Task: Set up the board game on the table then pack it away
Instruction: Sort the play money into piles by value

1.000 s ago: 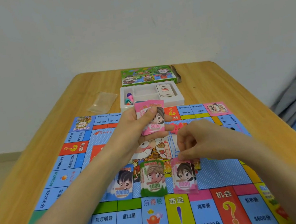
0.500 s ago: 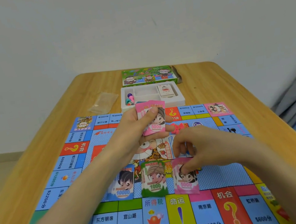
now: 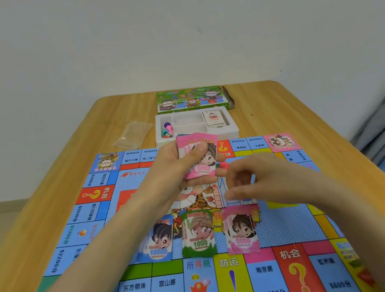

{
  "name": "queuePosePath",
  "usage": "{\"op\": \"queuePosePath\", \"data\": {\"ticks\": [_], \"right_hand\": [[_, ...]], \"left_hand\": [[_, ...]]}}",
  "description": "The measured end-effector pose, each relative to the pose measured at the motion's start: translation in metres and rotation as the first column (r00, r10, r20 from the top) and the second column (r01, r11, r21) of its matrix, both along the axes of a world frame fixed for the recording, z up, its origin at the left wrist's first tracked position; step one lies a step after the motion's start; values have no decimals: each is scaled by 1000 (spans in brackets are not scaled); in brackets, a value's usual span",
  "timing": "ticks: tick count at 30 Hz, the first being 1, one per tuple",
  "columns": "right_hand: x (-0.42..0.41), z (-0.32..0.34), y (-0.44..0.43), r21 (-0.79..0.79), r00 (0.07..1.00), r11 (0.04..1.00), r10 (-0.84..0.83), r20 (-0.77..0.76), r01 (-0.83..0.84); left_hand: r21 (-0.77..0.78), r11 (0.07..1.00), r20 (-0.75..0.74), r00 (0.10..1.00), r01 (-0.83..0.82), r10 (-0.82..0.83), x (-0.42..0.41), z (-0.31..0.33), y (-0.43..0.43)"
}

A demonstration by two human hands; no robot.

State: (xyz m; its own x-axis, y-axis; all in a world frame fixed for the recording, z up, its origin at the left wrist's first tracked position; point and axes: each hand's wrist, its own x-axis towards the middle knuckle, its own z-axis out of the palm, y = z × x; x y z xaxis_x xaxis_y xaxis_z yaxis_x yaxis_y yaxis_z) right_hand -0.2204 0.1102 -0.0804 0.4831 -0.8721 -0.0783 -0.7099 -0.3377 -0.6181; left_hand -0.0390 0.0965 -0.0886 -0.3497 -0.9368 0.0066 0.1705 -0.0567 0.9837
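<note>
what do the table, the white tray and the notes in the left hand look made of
Table: wood or wood-look laminate, pale grain lines, low sheen. White tray: probably thin moulded plastic, smooth rounded compartments. Notes: printed paper, seemingly matte, thin edges fanned in the left hand.

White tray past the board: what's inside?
Coloured pawns and dice in the left compartment of the white tray, a card deck on the right. Pink 5000 notes in the left hand cover its near middle.
</note>
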Motion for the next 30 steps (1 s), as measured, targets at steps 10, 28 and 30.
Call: {"op": "queuePosePath", "data": {"ticks": [10, 28, 30], "right_hand": [[10, -6, -5, 10, 866, 981, -175, 468, 193], [-16, 13, -3, 281, 964, 960, -82, 252, 9], [-11, 9, -1, 338, 986, 940, -22, 165, -35]], "left_hand": [[34, 993, 50, 992, 114, -115, -1, -1, 2], [11, 1000, -41, 999, 8, -8, 0, 1, 0], [5, 1000, -36, 999, 9, -9, 0, 1, 0]]}}
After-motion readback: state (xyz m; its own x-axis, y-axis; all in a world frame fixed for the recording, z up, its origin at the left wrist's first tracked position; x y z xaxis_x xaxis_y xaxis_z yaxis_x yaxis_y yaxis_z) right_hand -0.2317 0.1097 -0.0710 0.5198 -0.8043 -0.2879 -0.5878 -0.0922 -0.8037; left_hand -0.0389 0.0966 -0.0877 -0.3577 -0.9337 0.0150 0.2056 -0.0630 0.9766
